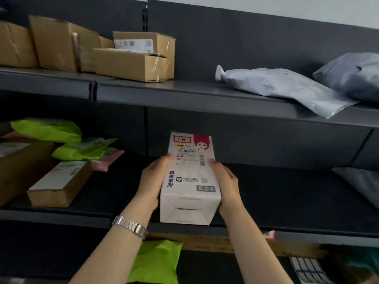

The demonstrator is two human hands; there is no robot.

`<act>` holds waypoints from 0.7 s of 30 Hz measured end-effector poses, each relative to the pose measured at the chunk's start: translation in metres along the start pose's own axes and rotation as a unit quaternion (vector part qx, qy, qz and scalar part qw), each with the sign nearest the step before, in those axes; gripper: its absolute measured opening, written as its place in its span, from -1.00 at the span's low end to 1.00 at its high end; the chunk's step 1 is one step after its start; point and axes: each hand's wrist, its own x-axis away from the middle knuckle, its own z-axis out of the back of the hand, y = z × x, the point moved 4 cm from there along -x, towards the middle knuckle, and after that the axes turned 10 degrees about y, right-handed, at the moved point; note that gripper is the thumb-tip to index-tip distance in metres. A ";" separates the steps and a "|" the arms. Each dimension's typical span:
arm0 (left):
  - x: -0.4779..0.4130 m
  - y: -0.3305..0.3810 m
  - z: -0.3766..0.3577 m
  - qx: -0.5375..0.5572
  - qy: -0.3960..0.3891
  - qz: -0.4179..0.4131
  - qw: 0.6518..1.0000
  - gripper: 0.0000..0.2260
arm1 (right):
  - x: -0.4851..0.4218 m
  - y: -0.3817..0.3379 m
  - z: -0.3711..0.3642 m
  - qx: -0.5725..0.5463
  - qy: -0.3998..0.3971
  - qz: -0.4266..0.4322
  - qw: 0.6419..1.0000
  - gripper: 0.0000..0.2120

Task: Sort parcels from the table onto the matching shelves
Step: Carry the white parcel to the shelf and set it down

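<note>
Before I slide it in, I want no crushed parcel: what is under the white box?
The white box, held by both hands, is over the dark shelf. No parcel shows around it; directly beneath is covered.

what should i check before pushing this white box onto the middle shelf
1. Grip: left hand and right hand clamp the white box on both sides. ok
2. Landing spot: middle shelf is bare right behind the box. ok
3. Side room: brown box on the left and grey bag on the right sit well apart. ok
4. Headroom: box top is below the upper shelf. ok
5. Label matches this shelf: print too blurred, no shelf tag readable. cannot tell
</note>
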 end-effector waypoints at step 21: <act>-0.106 0.031 0.004 0.017 0.086 -0.316 0.945 -0.70 | -0.063 -0.014 -0.010 0.063 0.100 0.173 0.978 -0.44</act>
